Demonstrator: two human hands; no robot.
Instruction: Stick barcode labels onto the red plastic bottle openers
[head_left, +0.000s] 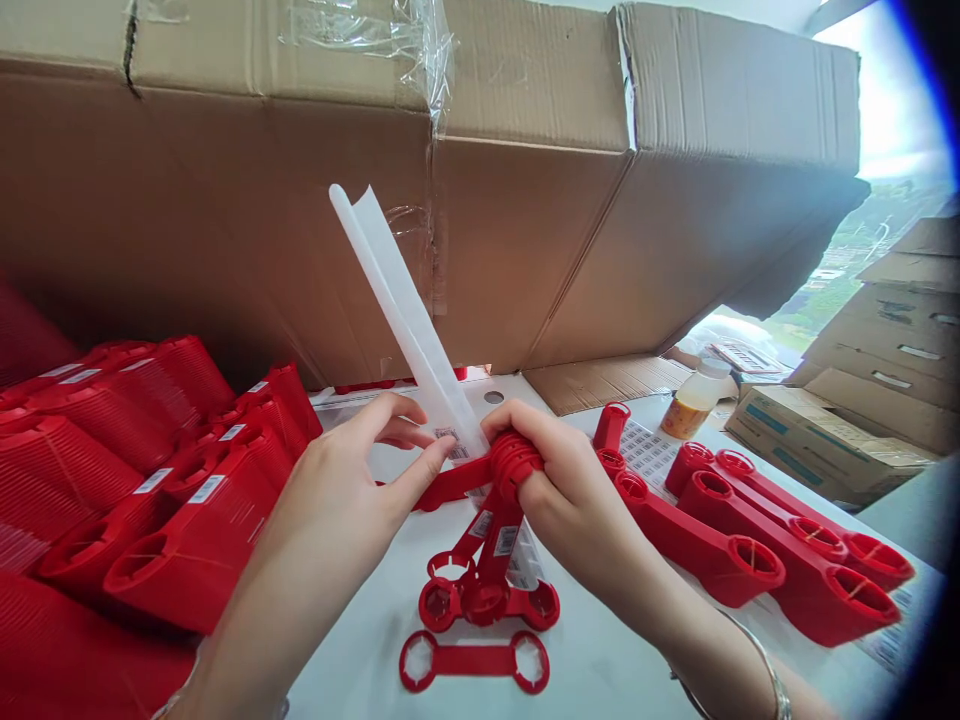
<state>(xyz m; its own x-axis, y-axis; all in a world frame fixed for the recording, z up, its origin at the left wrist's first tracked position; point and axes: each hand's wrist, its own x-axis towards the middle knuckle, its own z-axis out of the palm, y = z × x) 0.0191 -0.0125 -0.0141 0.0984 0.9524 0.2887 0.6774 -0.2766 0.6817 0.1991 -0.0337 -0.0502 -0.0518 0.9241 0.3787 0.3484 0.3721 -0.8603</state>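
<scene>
My right hand (547, 470) is wrapped around the ribbed round end of a red plastic moulded part (514, 465), whose long arm runs down toward the table. My left hand (375, 470) has its thumb against the base of a translucent white plastic sleeve (405, 310), which rises at a slant between my hands. A barcode label (450, 443) sits near the sleeve's lower end. Below my hands lies a tangle of red parts (487, 595), and a flat red piece with two ring ends (474, 660) lies nearer me.
Stacked red ribbed parts (150, 510) fill the left side. More red parts (757, 550) lie on the white table (600, 650) at right, beside a barcode sheet (649, 450). A bottle with orange contents (694, 400) and cardboard boxes (817, 450) stand beyond, under a large overhanging carton (450, 220).
</scene>
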